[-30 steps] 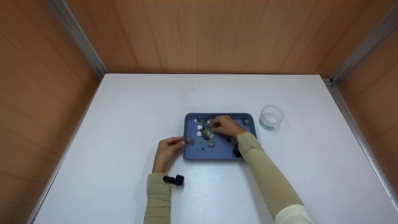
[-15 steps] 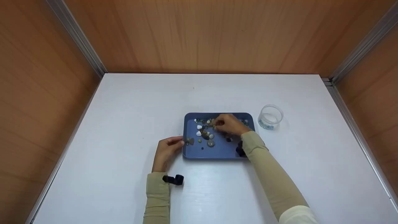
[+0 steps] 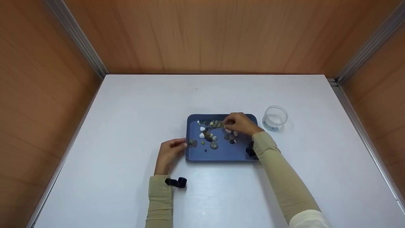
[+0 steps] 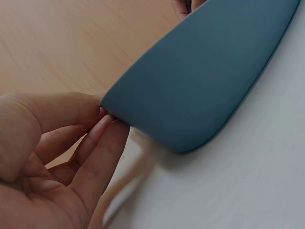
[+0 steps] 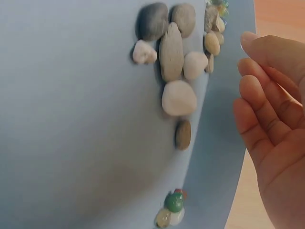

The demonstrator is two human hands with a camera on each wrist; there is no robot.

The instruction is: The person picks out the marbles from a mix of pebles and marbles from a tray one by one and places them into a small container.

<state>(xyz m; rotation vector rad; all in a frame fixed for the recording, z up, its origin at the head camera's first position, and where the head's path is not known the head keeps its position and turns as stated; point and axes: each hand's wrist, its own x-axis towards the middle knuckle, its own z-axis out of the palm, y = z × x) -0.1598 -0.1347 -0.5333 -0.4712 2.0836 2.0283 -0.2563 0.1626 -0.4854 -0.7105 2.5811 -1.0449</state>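
Note:
A blue tray (image 3: 226, 154) holds scattered pebbles and small glassy stones. At its left wall is my left hand (image 3: 169, 155); in the left wrist view, the thumb and fingers of this left hand (image 4: 71, 157) pinch the tray's edge (image 4: 190, 81). My right hand (image 3: 243, 123) hovers over the back right part of the tray. From the right wrist, the right hand (image 5: 276, 102) shows loosely bent fingers with nothing between them and the thumb. Nearby lie a cream pebble (image 5: 179, 98), a long grey pebble (image 5: 171, 52) and a green glassy stone (image 5: 175, 202).
Right of the tray stands a clear round container (image 3: 274, 118) with pale blue pieces at its bottom. White heart-like stones (image 3: 202, 135) and a round grey stone (image 3: 214, 145) lie in the tray's left half. Wooden panels (image 3: 202, 38) border the white table (image 3: 142, 104).
My right hand has moved rightward across the back of the tray, uncovering pebbles along the back and in the middle. The left hand stays at the tray's edge.

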